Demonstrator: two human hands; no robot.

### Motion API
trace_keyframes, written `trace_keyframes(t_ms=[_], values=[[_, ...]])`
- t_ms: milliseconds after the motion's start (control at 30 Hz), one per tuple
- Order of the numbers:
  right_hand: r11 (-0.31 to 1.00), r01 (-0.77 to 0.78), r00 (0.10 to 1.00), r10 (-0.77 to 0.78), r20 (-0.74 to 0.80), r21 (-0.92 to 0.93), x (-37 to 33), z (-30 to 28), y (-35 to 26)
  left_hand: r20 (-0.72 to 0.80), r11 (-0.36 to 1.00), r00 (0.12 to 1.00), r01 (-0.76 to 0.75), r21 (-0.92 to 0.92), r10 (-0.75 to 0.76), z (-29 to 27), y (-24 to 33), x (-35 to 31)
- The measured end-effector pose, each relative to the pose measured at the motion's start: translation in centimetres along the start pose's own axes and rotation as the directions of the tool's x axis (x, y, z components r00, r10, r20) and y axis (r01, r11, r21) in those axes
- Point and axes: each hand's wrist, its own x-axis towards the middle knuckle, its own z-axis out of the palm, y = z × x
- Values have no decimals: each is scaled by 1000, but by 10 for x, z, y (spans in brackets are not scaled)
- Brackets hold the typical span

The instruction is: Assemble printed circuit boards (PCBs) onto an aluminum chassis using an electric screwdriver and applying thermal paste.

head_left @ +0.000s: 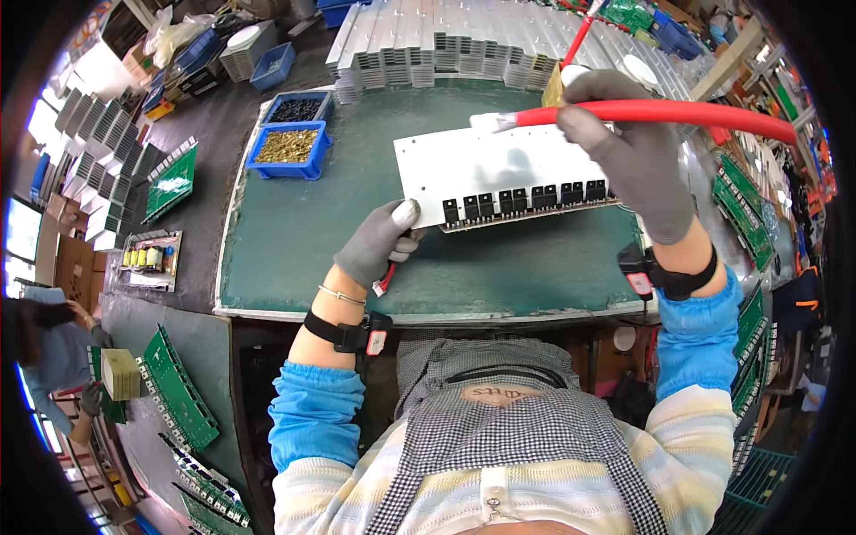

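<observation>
My left hand (383,241), in a grey glove with a white-smeared thumb tip, is closed on the lower left corner of a white metal plate (499,169). A row of black transistors (522,199) lines the plate's near edge, and the edge of a board shows beneath. My right hand (629,152), also gloved, is closed around a long red-handled brush (660,111). Its white tip lies over the plate's far edge; whether it touches cannot be told. Below my left hand hangs a short red lead with a white connector (383,282).
Blue bins of brass-coloured parts (287,147) and black parts (297,109) stand at the mat's left. Stacked silver metal profiles (428,45) line the far side. Green circuit boards (178,392) stand at the left, others (744,209) at the right. Another person (58,343) works at far left.
</observation>
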Motion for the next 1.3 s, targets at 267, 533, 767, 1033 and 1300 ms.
trace_keyframes(t_ms=[267,533,767,1033,1300], values=[[996,85,991,-88,96,41,14,45,-7,-5,999,1000,3,53,-3,1,2,-1],[986,154,981,-144,132,-65,18,49,-4,11,1000,1000,-2,-7,2,1,1,0],[987,55,992,-37,119,-151,12,25,-3,-9,1000,1000,5,1,-5,0,1,0],[989,-33,999,37,28,-141,1,-4,2,-18,1000,1000,-15,-20,14,4,1,-1],[994,89,992,-94,85,57,9,37,-8,-22,1000,1000,0,-21,-1,2,2,-1]])
